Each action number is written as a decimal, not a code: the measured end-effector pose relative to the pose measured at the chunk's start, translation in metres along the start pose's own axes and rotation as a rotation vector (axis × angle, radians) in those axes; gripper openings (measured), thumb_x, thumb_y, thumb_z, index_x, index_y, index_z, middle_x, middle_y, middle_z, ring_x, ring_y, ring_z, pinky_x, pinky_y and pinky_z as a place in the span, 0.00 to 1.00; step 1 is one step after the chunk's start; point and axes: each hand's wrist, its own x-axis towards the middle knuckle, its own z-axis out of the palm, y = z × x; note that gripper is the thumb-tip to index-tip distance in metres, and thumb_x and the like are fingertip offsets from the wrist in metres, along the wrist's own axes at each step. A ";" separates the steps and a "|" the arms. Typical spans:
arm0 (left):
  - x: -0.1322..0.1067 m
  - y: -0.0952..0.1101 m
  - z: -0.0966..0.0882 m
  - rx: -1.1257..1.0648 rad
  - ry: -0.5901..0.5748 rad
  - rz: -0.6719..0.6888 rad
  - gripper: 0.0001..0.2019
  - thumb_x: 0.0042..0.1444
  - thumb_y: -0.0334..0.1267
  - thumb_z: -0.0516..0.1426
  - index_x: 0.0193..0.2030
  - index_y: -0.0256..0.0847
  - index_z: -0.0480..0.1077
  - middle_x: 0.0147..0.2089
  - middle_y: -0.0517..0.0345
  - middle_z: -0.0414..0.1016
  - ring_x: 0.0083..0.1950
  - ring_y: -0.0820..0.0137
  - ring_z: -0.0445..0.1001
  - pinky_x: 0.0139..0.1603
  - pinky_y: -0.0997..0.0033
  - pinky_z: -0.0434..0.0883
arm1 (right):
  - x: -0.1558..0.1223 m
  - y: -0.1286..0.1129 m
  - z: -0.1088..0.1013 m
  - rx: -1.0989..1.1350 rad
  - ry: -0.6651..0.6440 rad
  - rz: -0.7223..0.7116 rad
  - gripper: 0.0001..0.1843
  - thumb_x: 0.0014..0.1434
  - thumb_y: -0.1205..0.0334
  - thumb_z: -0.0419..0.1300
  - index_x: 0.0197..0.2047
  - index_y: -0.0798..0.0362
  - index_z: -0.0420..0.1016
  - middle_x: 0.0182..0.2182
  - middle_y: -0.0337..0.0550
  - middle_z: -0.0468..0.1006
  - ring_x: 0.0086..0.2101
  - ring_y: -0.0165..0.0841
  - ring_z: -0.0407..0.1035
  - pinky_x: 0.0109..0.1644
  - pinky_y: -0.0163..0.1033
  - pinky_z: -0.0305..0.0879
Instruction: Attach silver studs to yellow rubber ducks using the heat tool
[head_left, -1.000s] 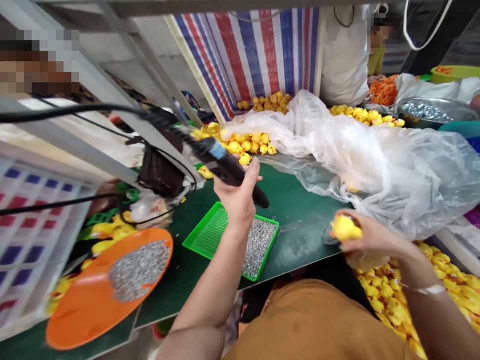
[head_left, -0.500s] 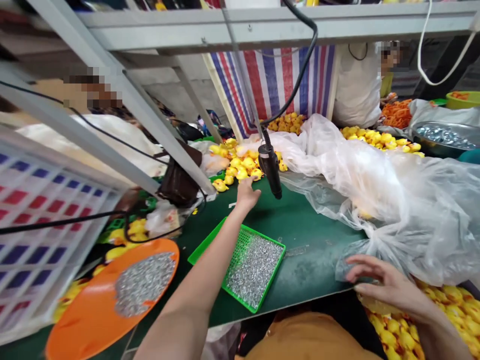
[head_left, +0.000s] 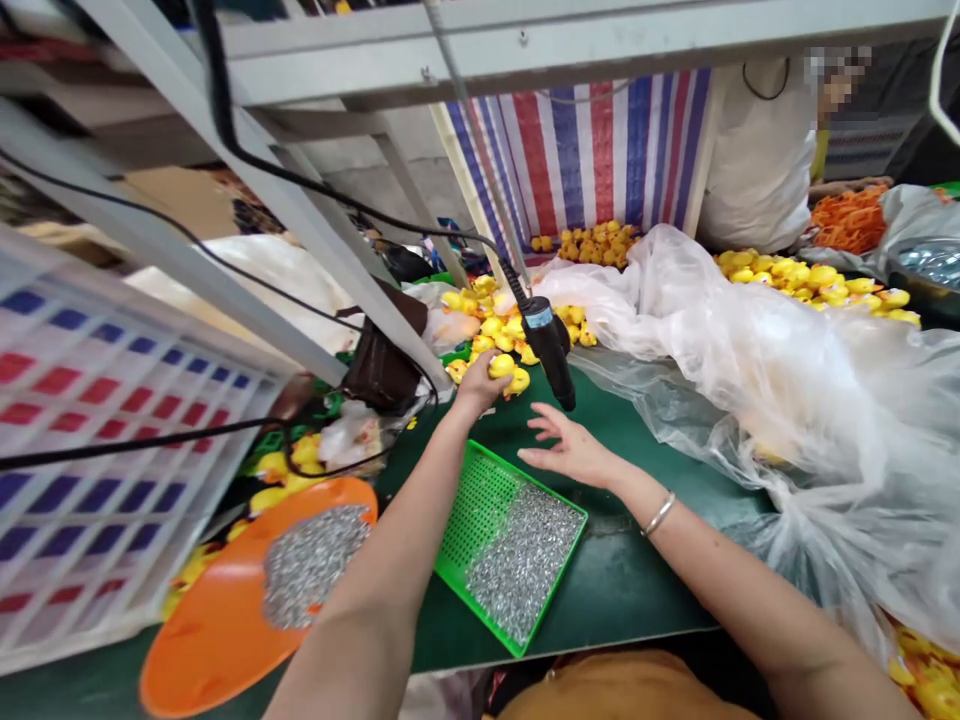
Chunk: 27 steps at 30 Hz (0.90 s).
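Note:
My left hand point(head_left: 477, 383) reaches far across the green table and closes round a small yellow rubber duck point(head_left: 501, 366) at the edge of a heap of ducks point(head_left: 510, 325). My right hand point(head_left: 568, 452) hovers open with fingers spread, just above the far corner of the green mesh tray point(head_left: 480, 505), which holds a pile of small silver screws point(head_left: 517, 560). A black electric screwdriver point(head_left: 550, 349) hangs on its cable just above and between both hands; neither hand touches it.
An orange plate point(head_left: 195, 640) of screws sits at the near left. Clear plastic sheeting point(head_left: 765, 390) billows over the right side, with more ducks behind. A metal frame point(head_left: 315, 230) slants overhead. A person in a white top point(head_left: 761, 150) stands at the back right.
My left hand let go of the screwdriver, which now hangs free, and reached forward to grip a duck. My right hand dropped its duck at the right and came to the tray.

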 end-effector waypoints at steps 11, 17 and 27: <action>-0.146 0.029 -0.039 -0.580 -0.252 -0.183 0.34 0.39 0.46 0.72 0.53 0.37 0.69 0.49 0.51 0.74 0.43 0.66 0.77 0.36 0.70 0.78 | -0.020 0.023 -0.006 0.117 -0.173 -0.001 0.51 0.40 0.63 0.75 0.66 0.46 0.60 0.55 0.50 0.74 0.49 0.39 0.73 0.48 0.45 0.72; -0.174 0.052 -0.009 -0.673 -0.258 -0.218 0.29 0.45 0.56 0.68 0.47 0.38 0.68 0.39 0.57 0.75 0.34 0.71 0.78 0.32 0.71 0.79 | -0.053 0.016 -0.013 0.377 0.015 0.046 0.42 0.32 0.64 0.79 0.53 0.48 0.71 0.41 0.40 0.80 0.41 0.35 0.75 0.51 0.46 0.72; -0.199 0.071 0.030 -0.844 -0.561 -0.426 0.26 0.61 0.60 0.53 0.39 0.34 0.70 0.23 0.58 0.71 0.21 0.71 0.76 0.20 0.77 0.74 | -0.093 0.014 -0.016 0.585 0.112 0.046 0.25 0.39 0.60 0.77 0.43 0.50 0.81 0.40 0.40 0.83 0.39 0.34 0.76 0.49 0.42 0.71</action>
